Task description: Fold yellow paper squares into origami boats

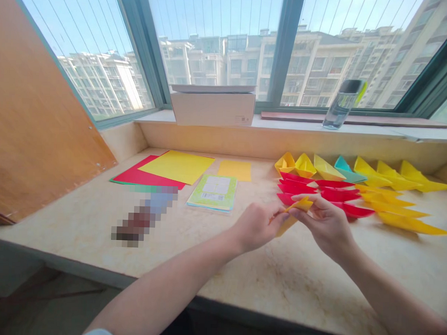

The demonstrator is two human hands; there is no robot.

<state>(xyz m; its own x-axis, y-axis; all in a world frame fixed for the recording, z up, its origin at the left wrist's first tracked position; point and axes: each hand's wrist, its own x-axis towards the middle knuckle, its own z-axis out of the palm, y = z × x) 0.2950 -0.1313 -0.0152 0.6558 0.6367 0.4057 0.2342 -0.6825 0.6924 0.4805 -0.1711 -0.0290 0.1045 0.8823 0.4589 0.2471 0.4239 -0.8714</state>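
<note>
A folded piece of yellow-orange paper (pixel 288 224) is held up above the counter between both hands. My left hand (pixel 256 226) pinches its left side, thumb pressed against the near face. On the upper right, my right hand (pixel 323 217) grips the same paper between thumb and fingers. Just behind the hands stand red paper boats (pixel 340 195), partly covered by my right hand. Farther back is a row of mostly yellow paper boats (pixel 372 173) with one teal paper boat (pixel 347 169) among them. More yellow boats (pixel 408 220) sit to the right.
Red and yellow paper sheets (pixel 177 167), a small orange-yellow sheet (pixel 235 170) and a green-covered packet (pixel 212 192) lie on the left. A pixelated patch hides something beside them. A white box (pixel 213 108) and a water bottle (pixel 341 105) stand on the window sill.
</note>
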